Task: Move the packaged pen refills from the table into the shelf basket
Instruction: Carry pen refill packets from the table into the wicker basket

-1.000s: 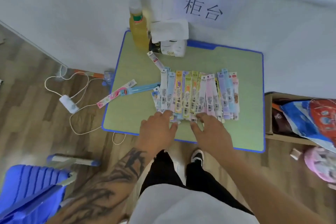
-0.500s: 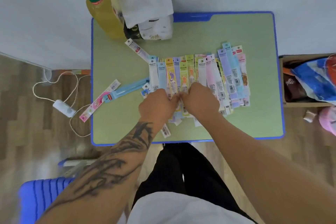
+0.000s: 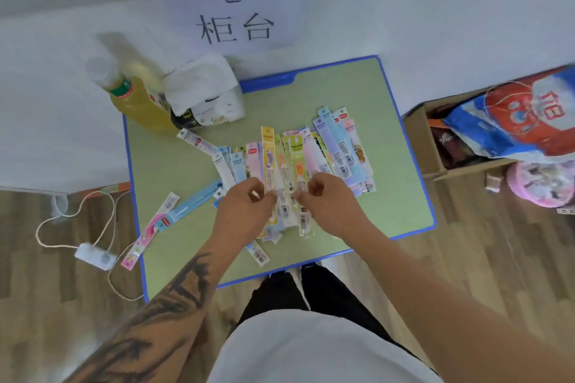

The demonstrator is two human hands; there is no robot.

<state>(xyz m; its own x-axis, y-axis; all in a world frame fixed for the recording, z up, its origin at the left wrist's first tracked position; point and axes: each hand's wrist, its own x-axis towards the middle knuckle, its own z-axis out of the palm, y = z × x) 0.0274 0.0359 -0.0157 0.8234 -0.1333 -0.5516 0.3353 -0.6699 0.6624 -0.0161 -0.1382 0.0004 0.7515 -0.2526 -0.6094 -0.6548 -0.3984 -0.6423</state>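
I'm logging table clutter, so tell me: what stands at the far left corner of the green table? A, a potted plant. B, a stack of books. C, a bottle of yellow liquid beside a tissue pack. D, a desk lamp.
C: a bottle of yellow liquid stands at the table's far left corner, next to a tissue pack.

One green table with a blue rim (image 3: 401,196) carries the goods. The long flat pastel packets of pen refills (image 3: 329,149) number roughly two dozen (they overlap too much for an exact count), with four more lying apart to the left. One clear plastic bottle of yellow liquid (image 3: 137,99), one white tissue pack (image 3: 205,96), one paper sign with two black characters (image 3: 236,28), one brown cardboard box (image 3: 420,140), one white power adapter (image 3: 95,255). Two hands: left hand (image 3: 245,214), right hand (image 3: 329,205).
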